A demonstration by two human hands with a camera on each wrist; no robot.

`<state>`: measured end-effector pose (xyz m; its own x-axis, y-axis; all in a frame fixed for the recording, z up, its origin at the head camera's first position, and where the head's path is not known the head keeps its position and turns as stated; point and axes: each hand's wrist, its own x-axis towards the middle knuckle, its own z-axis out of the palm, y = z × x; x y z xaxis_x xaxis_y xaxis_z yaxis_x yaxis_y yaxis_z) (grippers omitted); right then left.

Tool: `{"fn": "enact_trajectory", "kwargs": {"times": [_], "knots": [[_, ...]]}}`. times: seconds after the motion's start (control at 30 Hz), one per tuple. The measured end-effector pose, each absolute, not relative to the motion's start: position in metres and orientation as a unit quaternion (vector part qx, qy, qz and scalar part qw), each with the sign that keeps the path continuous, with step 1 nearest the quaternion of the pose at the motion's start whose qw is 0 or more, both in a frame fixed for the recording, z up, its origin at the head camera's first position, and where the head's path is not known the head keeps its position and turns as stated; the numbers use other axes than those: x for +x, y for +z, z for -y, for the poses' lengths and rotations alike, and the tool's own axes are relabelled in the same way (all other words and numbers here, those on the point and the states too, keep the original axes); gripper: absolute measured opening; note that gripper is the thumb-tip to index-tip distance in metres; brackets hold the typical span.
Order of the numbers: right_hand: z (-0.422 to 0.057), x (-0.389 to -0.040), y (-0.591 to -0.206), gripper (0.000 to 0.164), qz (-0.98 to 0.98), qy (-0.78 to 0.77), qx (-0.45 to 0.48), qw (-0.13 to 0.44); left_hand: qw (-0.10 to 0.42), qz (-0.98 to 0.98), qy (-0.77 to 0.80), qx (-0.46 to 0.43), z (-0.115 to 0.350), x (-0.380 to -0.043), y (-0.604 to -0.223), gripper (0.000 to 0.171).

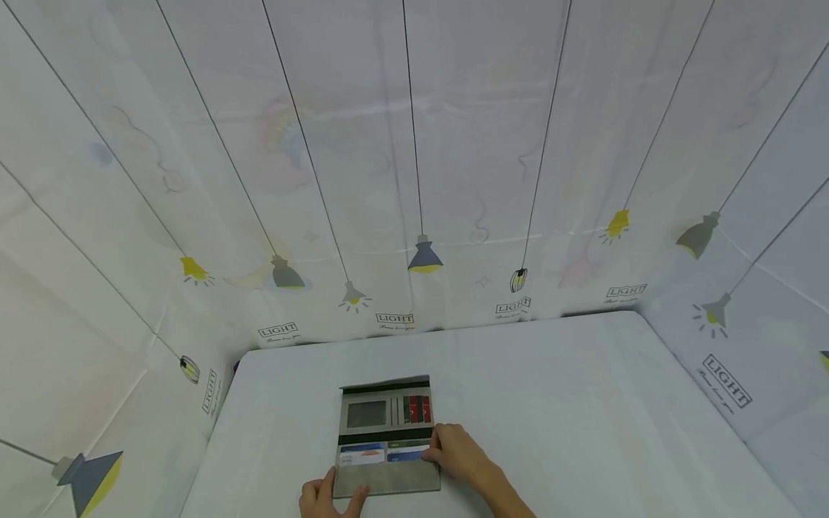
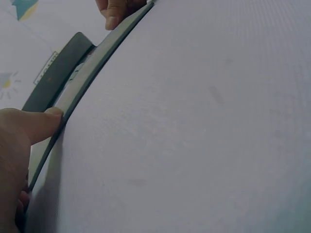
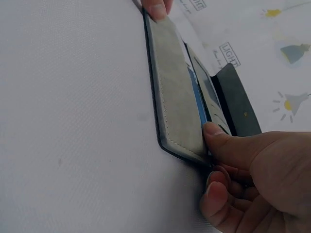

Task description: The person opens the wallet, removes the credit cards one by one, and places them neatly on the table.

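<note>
A grey-green long wallet (image 1: 388, 478) lies unfolded on the white table, its inside facing up. Two cards with blue and white faces, a left card (image 1: 361, 454) and a right card (image 1: 406, 452), stick out of its near pocket. My left hand (image 1: 324, 499) grips the near left corner, with the thumb (image 2: 48, 121) on the near edge. At the right edge, my right hand (image 1: 458, 455) holds the wallet between thumb and curled fingers. That thumb (image 3: 216, 133) rests at the pocket's mouth, over the right card's end.
The wallet's far panel has a clear window (image 1: 366, 414) and slots with red cards (image 1: 419, 409). Its flap (image 3: 238, 97) stands raised at the far side. Around the white table (image 1: 550, 403) hangs a pale curtain (image 1: 466, 165) printed with lamps.
</note>
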<state>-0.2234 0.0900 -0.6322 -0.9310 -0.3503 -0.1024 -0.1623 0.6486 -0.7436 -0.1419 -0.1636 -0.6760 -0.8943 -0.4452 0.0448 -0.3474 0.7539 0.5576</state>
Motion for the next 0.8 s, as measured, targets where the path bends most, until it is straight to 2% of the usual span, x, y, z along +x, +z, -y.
{"fn": "enact_trajectory", "kwargs": {"times": [0.27,0.53,0.8], "knots": [[-0.089,-0.225,-0.636,0.027,-0.901,-0.396,-0.142,0.104,0.102,0.934,-0.260,0.225,0.154,-0.140,-0.669,0.103],[-0.090,-0.227,-0.639,0.029,-0.909,-0.384,-0.136,0.093,0.122,0.936,-0.249,0.217,0.152,-0.140,-0.672,0.102],[-0.090,-0.225,-0.639,0.030,-0.912,-0.376,-0.149,0.072,0.106,0.939,-0.249,0.212,0.154,-0.142,-0.674,0.103]]}}
